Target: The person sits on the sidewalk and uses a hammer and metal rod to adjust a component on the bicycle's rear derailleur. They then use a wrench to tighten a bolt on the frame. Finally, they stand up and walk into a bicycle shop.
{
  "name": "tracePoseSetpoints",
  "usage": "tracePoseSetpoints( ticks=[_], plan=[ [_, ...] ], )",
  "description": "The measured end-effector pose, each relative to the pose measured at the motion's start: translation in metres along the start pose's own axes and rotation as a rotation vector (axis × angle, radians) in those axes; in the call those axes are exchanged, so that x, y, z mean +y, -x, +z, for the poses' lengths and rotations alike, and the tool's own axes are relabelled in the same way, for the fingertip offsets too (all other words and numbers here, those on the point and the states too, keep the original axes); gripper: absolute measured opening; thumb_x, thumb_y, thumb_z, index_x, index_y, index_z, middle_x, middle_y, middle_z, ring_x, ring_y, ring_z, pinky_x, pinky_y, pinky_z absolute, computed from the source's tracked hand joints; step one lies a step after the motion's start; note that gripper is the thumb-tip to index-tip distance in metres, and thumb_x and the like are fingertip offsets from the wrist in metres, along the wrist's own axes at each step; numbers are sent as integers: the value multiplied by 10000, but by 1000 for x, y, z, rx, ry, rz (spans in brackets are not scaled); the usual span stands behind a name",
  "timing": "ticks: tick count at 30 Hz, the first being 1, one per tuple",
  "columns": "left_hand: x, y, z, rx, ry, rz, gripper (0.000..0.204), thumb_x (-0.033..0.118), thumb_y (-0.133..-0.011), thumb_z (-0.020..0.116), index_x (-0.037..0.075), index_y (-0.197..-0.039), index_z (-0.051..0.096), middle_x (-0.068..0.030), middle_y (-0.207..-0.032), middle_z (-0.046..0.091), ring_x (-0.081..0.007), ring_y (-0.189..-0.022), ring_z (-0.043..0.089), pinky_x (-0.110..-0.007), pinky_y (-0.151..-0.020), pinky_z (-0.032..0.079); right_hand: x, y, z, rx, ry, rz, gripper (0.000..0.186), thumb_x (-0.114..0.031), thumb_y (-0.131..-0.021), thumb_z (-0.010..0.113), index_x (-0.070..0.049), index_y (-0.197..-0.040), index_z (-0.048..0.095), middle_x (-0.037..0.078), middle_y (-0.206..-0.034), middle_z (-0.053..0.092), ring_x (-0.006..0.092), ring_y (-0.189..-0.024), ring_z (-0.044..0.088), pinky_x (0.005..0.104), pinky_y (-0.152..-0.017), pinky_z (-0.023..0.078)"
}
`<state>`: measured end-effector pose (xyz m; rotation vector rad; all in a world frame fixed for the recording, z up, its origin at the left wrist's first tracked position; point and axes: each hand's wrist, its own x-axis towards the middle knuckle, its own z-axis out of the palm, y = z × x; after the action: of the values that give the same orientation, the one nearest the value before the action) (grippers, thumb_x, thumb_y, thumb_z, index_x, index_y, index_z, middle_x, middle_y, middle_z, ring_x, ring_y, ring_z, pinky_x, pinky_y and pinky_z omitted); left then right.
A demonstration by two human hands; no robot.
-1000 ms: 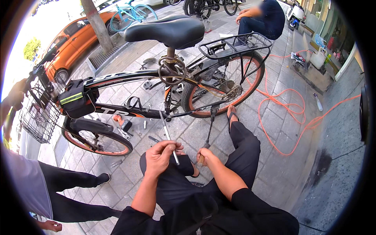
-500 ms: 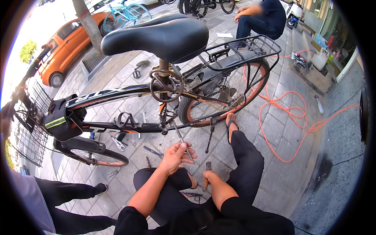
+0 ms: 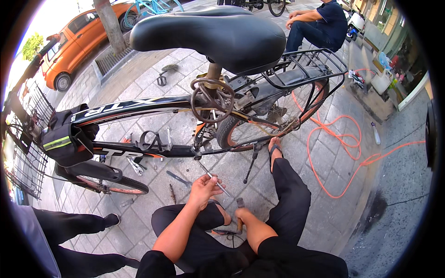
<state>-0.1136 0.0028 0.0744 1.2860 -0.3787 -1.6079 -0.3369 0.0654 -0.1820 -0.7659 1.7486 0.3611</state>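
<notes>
My left hand point(image 3: 203, 192) holds a thin steel rod point(image 3: 223, 189) between thumb and fingers, its far end at the bicycle's bottom bracket point(image 3: 197, 154). To its right and lower, my right hand point(image 3: 245, 215) grips a hammer point(image 3: 239, 203) by its short handle, head upward, between my bent legs. In front of me the black bicycle stands side-on, with its saddle point(image 3: 208, 39), coiled lock point(image 3: 212, 100), frame bag point(image 3: 65, 141) and rear rack point(image 3: 306, 69). Its kickstand point(image 3: 251, 167) reaches down near my bare, sandalled foot point(image 3: 275, 146).
Wrenches point(image 3: 136, 167) and other tools lie on the paving beyond my left knee. An orange hose point(image 3: 333, 139) loops at the right beside a wall. A bystander's legs point(image 3: 79, 217) are at lower left; another person point(image 3: 324, 25) sits behind the rack. An orange car point(image 3: 69, 51) stands back left.
The view has shifted, bringing the saddle larger and farther right. My right hand has dropped slightly toward my lap with the hammer; my left hand still holds the rod at the bottom bracket.
</notes>
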Motion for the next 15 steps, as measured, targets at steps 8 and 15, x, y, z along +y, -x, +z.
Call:
tracePoseSetpoints(
  ticks=[8, 15],
  plan=[
    [1, -5, 19, 41, 294, -75, 319, 194, -1058, 592, -70, -1230, 538, -171, -1144, 647, -338, -1125, 674, -476, -978, 568, -2, -6, 10, 17, 7, -98, 206, -102, -799, 629, 93, -813, 696, 249, -752, 707, 358, -580, 706, 487, -524, 537],
    [-30, -29, 24, 56, 308, -73, 297, 236, -1039, 640, -36, -1139, 575, -133, -1086, 659, -301, -1055, 709, -418, -914, 603, -1, 25, 1, 23, -223, 37, 254, -104, -855, 566, 127, -911, 657, 226, -686, 642, 327, -486, 608, 484, -444, 448]
  ],
)
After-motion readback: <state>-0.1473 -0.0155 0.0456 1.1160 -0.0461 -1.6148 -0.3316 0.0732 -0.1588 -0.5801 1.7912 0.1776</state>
